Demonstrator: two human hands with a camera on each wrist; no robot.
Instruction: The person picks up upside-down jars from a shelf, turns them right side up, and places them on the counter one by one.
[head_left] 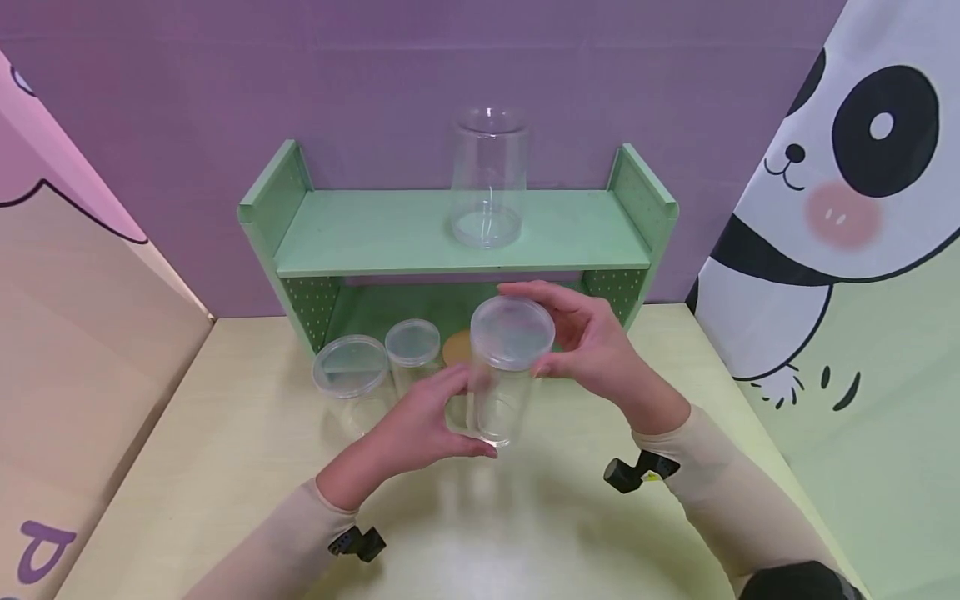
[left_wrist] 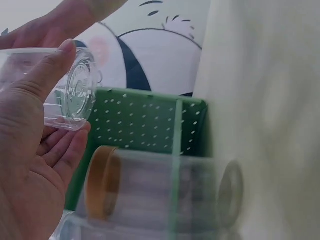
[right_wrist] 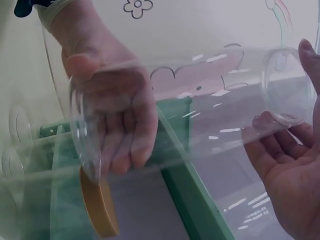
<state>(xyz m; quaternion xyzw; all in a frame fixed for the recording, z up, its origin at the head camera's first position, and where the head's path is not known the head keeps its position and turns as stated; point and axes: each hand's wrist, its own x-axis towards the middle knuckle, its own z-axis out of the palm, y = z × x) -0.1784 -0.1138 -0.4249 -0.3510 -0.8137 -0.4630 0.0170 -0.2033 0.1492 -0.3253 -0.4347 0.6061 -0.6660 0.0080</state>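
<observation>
A clear cylindrical jar with a clear lid (head_left: 513, 333) is held upright above the table, in front of the green shelf (head_left: 360, 233). My left hand (head_left: 416, 421) grips its lower body, thumb and fingers on either side; the left wrist view shows the jar's ridged base (left_wrist: 80, 90) beside the thumb. Up at the lid, my right hand (head_left: 596, 354) holds the rim between thumb and fingers. Behind the held jar stands another jar with a tan lid (head_left: 456, 348), partly hidden. To its left are a small clear-lidded jar (head_left: 413, 343) and a wider one (head_left: 350, 367).
On the shelf's upper board stands a tall clear jar (head_left: 489, 175). Perforated side panels (left_wrist: 137, 120) close the shelf's lower level. The pale table (head_left: 225, 467) extends in front, with printed panels at both sides and a purple backdrop (head_left: 375, 92) behind.
</observation>
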